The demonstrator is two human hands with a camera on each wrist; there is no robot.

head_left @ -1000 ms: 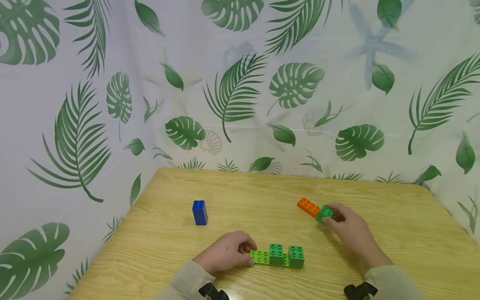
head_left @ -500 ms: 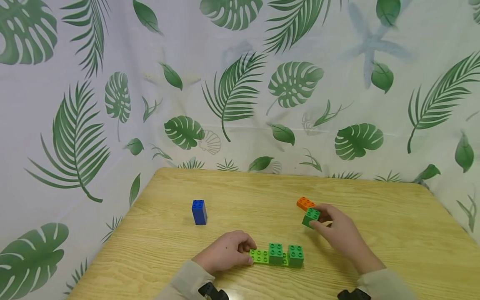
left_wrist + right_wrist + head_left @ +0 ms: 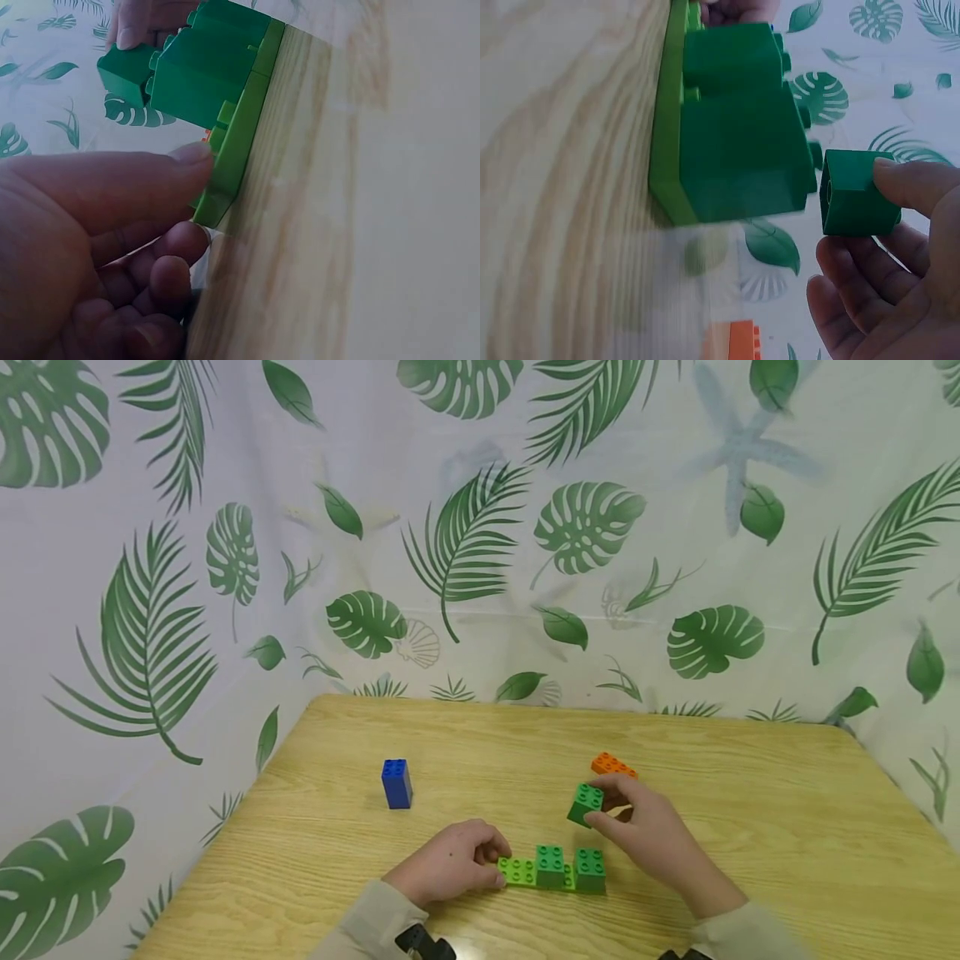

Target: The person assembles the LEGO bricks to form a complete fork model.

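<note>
A flat lime-green building brick [image 3: 517,872] lies on the table, with two dark green square bricks [image 3: 550,866] standing on it, one near its middle and one at its right end. My left hand [image 3: 453,862] pinches the lime brick's left end between thumb and fingers, as the left wrist view shows up close. Above the table, behind the lime brick, my right hand [image 3: 652,835] holds a third green square brick [image 3: 587,803] between thumb and fingers. In the right wrist view that held brick [image 3: 859,193] is apart from the other two, its hollow underside facing the table.
An orange brick [image 3: 613,766] lies on the wooden table [image 3: 480,743] behind my right hand. A tall blue brick [image 3: 397,783] stands at the back left. A leaf-patterned white curtain [image 3: 480,527] hangs behind the table.
My right hand has carried the green brick left and forward from beside the orange brick toward the lime one. The left hand has stayed in place on the lime brick.
</note>
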